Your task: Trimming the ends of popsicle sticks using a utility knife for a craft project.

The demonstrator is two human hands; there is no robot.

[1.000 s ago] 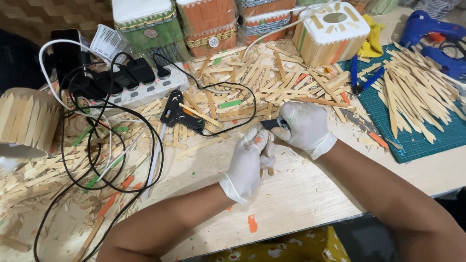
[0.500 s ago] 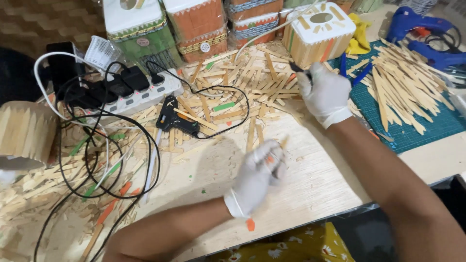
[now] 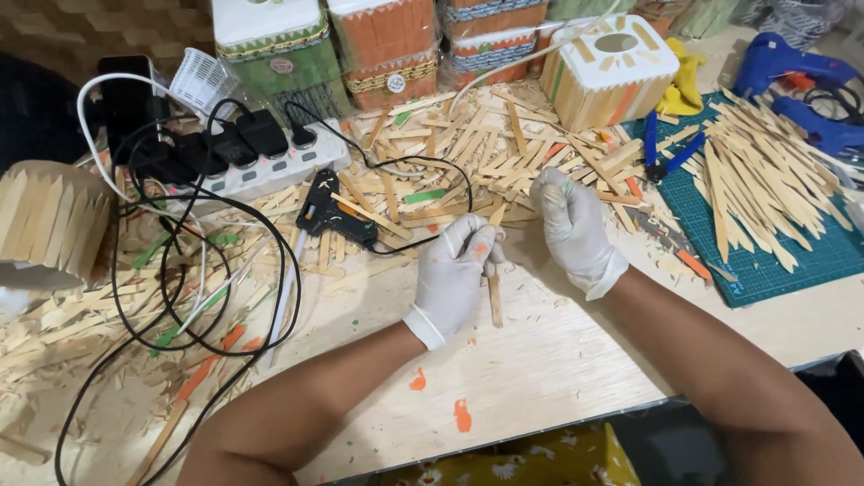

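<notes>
My left hand [image 3: 457,270], in a white glove, is closed on a thin wooden stick [image 3: 494,301] that points down toward me over the pale worktop [image 3: 540,369]. Just to its right my right hand [image 3: 569,227], also gloved, is curled into a fist above the edge of a heap of loose wooden sticks [image 3: 459,148]. I see nothing sticking out of that fist. The two hands are a few centimetres apart. A black glue gun [image 3: 331,216] lies left of my left hand, its cord looping past the fingers.
A white power strip [image 3: 270,171] with black plugs and tangled cables sits at the left. Stick-covered boxes [image 3: 612,67] line the back. Blue-handled pliers [image 3: 668,153], a green cutting mat [image 3: 783,243] with pointed sticks and a blue glue gun [image 3: 792,63] lie right. A round stick-clad container [image 3: 45,225] stands far left.
My right hand pulled back from the far box to the middle and closed into a fist. My left hand rose from the worktop to meet it, gripping a stick.
</notes>
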